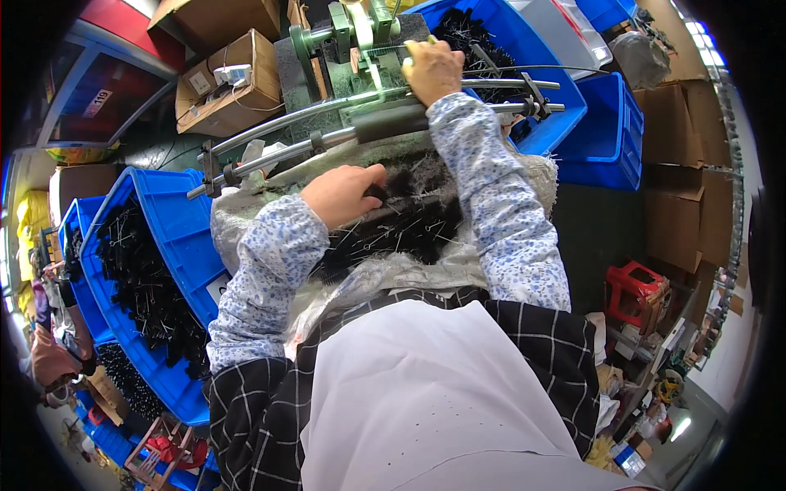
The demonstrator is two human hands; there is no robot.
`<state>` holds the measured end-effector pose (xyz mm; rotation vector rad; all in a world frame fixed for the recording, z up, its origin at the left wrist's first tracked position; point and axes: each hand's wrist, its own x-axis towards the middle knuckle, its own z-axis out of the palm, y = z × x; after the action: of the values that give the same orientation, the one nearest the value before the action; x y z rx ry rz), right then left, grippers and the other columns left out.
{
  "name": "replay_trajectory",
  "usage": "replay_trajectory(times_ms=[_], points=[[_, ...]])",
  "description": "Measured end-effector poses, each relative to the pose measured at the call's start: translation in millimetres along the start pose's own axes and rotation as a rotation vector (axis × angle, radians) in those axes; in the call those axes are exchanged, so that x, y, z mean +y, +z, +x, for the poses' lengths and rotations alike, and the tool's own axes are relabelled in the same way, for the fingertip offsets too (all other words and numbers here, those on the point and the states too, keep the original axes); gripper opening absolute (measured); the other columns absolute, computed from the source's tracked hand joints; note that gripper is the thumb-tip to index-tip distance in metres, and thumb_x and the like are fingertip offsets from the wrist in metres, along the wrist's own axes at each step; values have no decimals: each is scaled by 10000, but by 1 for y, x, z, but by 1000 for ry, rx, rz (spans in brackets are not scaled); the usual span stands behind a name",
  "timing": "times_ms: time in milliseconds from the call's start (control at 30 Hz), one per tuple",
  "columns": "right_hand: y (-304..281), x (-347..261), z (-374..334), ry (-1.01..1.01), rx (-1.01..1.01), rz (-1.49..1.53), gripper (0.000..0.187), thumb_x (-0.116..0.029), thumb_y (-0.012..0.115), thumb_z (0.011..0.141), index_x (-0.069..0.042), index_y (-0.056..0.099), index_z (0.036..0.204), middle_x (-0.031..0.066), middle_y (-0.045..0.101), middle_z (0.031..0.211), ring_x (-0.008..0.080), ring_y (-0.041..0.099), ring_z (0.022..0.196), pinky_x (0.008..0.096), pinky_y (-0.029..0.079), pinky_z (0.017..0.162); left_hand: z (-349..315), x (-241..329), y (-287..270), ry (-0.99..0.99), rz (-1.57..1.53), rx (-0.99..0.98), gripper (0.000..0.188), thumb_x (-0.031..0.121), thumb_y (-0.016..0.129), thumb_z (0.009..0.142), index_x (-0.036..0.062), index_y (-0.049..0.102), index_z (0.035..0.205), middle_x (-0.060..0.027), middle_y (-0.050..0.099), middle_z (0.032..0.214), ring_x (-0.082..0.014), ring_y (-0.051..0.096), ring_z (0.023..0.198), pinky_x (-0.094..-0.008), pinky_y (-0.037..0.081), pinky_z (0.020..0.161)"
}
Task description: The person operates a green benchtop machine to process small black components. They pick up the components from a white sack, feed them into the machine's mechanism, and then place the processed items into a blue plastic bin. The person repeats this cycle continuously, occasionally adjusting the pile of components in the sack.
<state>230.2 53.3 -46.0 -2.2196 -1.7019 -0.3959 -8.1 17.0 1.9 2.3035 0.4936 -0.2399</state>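
My right hand (pixel 434 72) is raised at the machine (pixel 348 61), its fingers closed on a thin wire brush (pixel 388 51). The brush points left, toward the green-lit middle of the machine. Below and to the left, my left hand (pixel 342 195) reaches over a heap of small black brushes with looped wire stems (pixel 397 233). Its thumb and fingertips are curled, with a gap between them, and I see nothing held there. The heap lies on a pale plastic cloth (pixel 372 274) in front of me.
Two metal rails (pixel 327 137) cross between me and the machine. A blue crate (pixel 176 221) full of black brushes stands at left, another blue crate (pixel 544 123) at right. A cardboard box (pixel 233 86) sits at back left, a red stool (pixel 634 293) at right.
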Motion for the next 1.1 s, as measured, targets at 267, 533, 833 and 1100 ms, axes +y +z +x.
replay_trajectory(times_ms=[267,533,833,1100], points=[[1,69,25,6,-41,-101,232,-263,505,847,-221,654,1021,55,655,935,289,612,857,437,477,765,3,0,-26,13,-375,115,209,133,569,861,22,505,1025,-118,602,818,-178,581,731,-305,470,679],[-45,119,23,15,91,-19,226,-260,509,877,-172,625,1049,101,639,971,266,631,865,386,505,749,24,15,-6,140,-473,521,216,75,614,832,8,499,1002,-99,610,937,-179,612,881,-298,476,784],[-96,5,-56,-4,-664,906,283,-256,574,858,-56,606,1056,127,640,851,210,601,757,327,477,707,33,19,0,156,-509,841,220,45,608,815,5,523,1014,-120,606,918,-202,626,827,-291,482,724],[-15,19,0,-2,-38,35,212,-178,556,819,-161,640,1013,67,631,831,253,609,825,376,489,736,29,10,46,-86,205,185,458,189,632,801,71,420,1190,-202,541,1047,-349,563,967,-431,436,856]])
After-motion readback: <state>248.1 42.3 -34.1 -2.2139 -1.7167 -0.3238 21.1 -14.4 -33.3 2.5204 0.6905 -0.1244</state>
